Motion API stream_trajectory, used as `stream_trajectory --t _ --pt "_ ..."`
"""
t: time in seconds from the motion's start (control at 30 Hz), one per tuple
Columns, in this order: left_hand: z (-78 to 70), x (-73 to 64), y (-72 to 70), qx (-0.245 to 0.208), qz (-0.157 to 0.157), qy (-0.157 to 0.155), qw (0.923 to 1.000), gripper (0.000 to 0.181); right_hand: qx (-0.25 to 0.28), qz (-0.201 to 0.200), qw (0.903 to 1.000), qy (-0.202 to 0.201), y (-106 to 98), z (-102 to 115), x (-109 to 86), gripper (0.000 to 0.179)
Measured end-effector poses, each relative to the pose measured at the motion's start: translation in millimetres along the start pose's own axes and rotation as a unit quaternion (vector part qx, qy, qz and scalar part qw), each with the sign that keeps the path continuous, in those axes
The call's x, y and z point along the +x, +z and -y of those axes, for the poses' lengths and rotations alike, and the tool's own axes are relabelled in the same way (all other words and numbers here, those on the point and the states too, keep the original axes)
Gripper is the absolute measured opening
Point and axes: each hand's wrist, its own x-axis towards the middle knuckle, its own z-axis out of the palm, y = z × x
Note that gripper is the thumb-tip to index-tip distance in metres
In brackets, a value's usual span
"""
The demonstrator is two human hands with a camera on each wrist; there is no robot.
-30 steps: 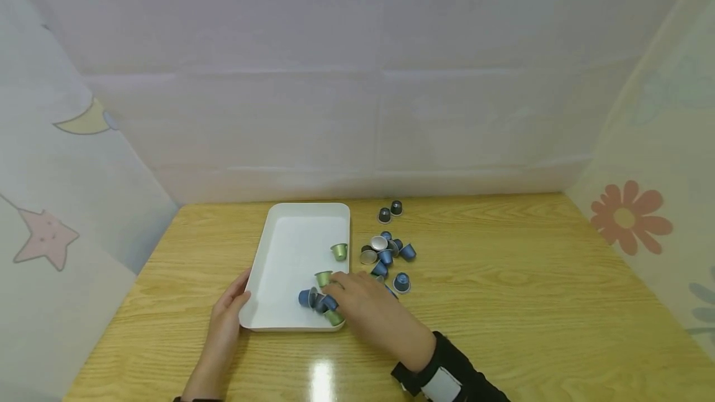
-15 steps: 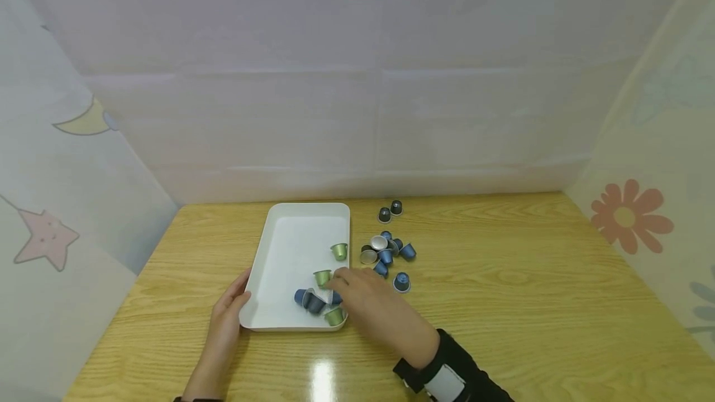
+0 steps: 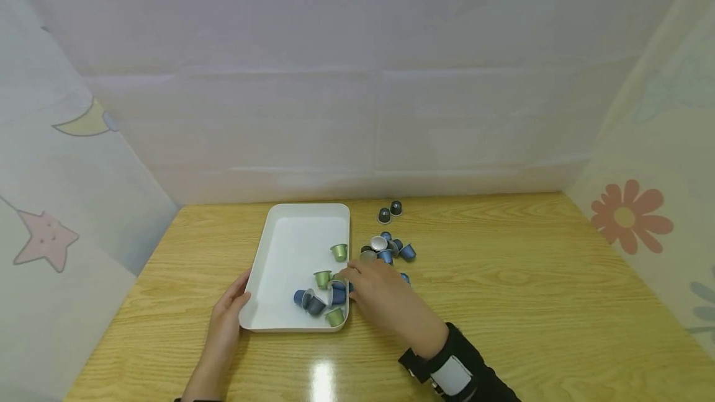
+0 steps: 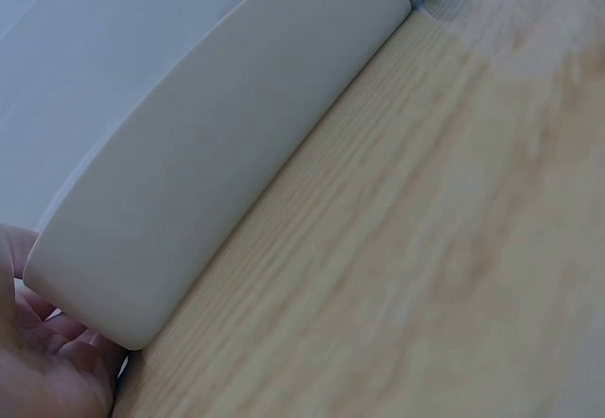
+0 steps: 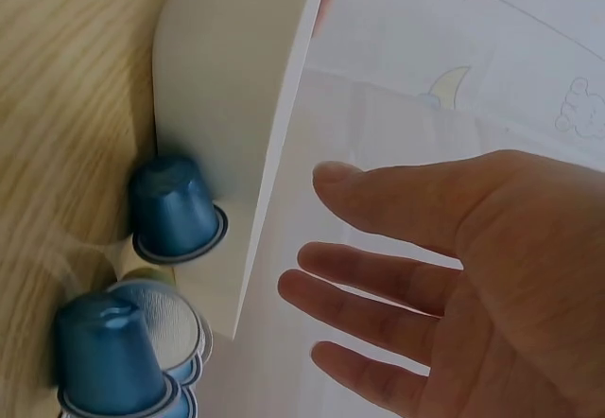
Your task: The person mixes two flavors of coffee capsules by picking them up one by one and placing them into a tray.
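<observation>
We have the left hand (image 3: 224, 306) gripping the white tray (image 3: 290, 244) along its left side, thumb at the rim, just left of centre in the head view. Inside, green capsules (image 3: 339, 252) and blue capsules (image 3: 337, 296) crowd the lower right. And here's the right hand (image 3: 388, 296) at the right rim; the right wrist view gives us spread, nearly straight fingers with nothing pinched between them.

Watch that stray blue capsule (image 5: 175, 210), left of centre in the right wrist view, on the table right by the tray's outer wall! A low brush of the palm could topple it, and we'd expect its tapered body to roll in a curve. The loose pile (image 3: 385, 257) right of the tray looks touchy too: nudge one and its neighbours may scatter. Should fingertips snag the rim, or the left grip tug, the tray could jolt and its capsules tumble.
</observation>
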Motion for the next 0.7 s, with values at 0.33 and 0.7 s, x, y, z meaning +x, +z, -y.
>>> stream_trajectory --t 0.33,0.7 --pt "-0.5 -0.3 0.2 0.007 -0.002 0.005 1.0 0.048 0.017 0.005 0.9983 0.055 -2.4 -27.4 -0.9 0.033" --pt "0.6 0.0 -0.3 0.005 -0.002 0.003 1.0 0.048 0.035 0.025 0.9921 0.118 -7.6 -50.8 -4.5 0.035"
